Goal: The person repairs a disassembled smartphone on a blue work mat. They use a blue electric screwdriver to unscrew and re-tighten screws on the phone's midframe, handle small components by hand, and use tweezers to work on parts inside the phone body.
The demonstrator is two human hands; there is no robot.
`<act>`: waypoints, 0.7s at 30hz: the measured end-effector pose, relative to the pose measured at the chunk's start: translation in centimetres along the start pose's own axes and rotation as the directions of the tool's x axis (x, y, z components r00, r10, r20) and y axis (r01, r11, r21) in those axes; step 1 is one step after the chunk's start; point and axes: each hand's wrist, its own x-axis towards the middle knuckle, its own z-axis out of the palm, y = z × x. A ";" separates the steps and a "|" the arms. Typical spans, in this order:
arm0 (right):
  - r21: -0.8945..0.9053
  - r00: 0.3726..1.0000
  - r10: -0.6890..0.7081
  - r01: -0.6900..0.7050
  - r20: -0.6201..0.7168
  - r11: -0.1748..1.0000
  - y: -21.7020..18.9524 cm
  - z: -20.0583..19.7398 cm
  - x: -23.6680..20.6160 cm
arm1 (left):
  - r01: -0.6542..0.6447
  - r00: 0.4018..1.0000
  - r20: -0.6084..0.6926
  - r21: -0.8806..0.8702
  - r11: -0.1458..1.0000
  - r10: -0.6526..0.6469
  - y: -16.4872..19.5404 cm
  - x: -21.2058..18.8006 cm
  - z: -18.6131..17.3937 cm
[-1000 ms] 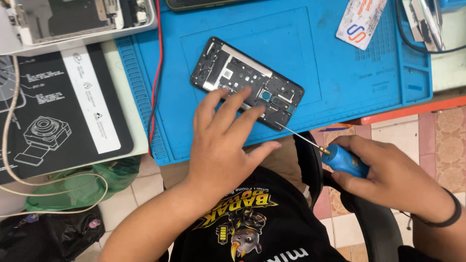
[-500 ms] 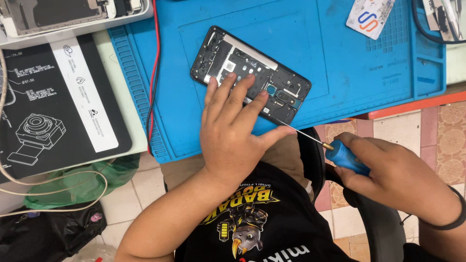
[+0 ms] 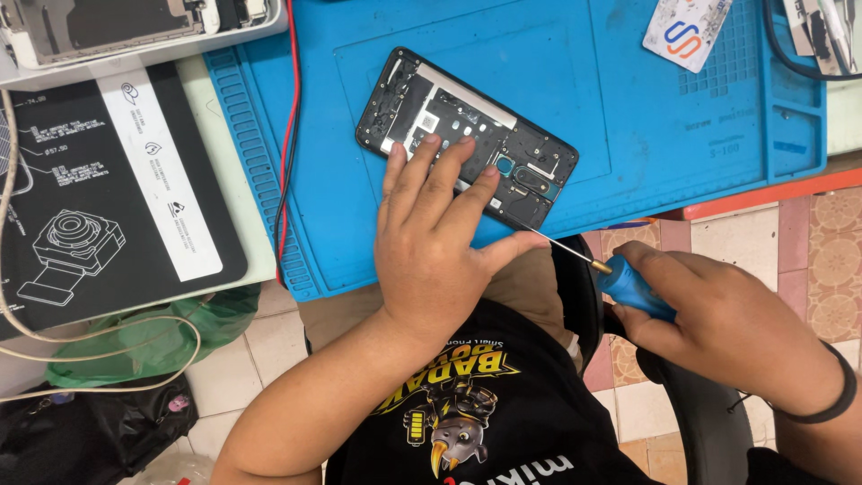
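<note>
An opened black phone (image 3: 449, 117) with its back cover off lies slanted on a blue work mat (image 3: 575, 81). My left hand (image 3: 435, 242) rests flat on the phone's near half, fingers spread, pinning it down. My right hand (image 3: 718, 314) grips the blue handle of a thin screwdriver (image 3: 620, 280). Its metal shaft reaches up and left, and the tip meets the phone's lower right corner beside my left thumb.
A black printed mat (image 3: 99, 198) lies left of the blue one, with red and black wires (image 3: 287, 135) between them. A card (image 3: 687, 27) sits at the top right. A green bag (image 3: 153, 341) and beige cable (image 3: 99, 337) hang below the table edge. Tiled floor shows lower right.
The view has shifted slightly, so the phone sits a little lower in the picture. My left hand stays pressed on the phone and the screwdriver tip stays at its corner.
</note>
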 end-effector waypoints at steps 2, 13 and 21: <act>-0.022 0.996 0.068 -0.066 0.056 0.998 0.0 0.0 0.0 | -0.001 1.000 0.000 -0.003 1.000 0.001 0.0 0.0 0.0; -0.013 1.000 -0.026 0.026 0.012 1.000 0.0 0.0 0.1 | 0.002 1.000 0.020 -0.003 1.000 -0.002 -0.1 -0.1 0.0; -0.049 1.000 0.014 -0.014 -0.001 0.999 -1.5 0.0 0.1 | -0.003 0.999 0.032 -0.017 1.000 0.003 -0.3 -0.1 -0.2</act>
